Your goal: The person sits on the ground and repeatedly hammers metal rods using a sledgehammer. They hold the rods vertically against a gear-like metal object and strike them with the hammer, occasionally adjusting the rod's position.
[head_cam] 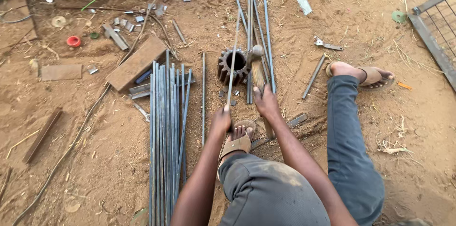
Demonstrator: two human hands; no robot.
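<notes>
The bundle of steel rods (166, 131) runs off the bottom edge, so its near ends are unseen. The metal frame with mesh (434, 31) is cut by the right edge. The hammer handle's (262, 97) lower part hides behind the right hand (266, 105). Small scraps (124, 20) at top left are too small to tell.

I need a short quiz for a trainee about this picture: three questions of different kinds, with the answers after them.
1. True or false: the left hand holds a thin metal rod that lies across the gear wheel.
2. What does the right hand grip? A) a red cap B) a hammer with a wooden handle C) a spanner
3. Fill in: the bundle of long rods lies on the ground to the ____ of the left hand.

Key: 1 true; 2 B; 3 left
</notes>
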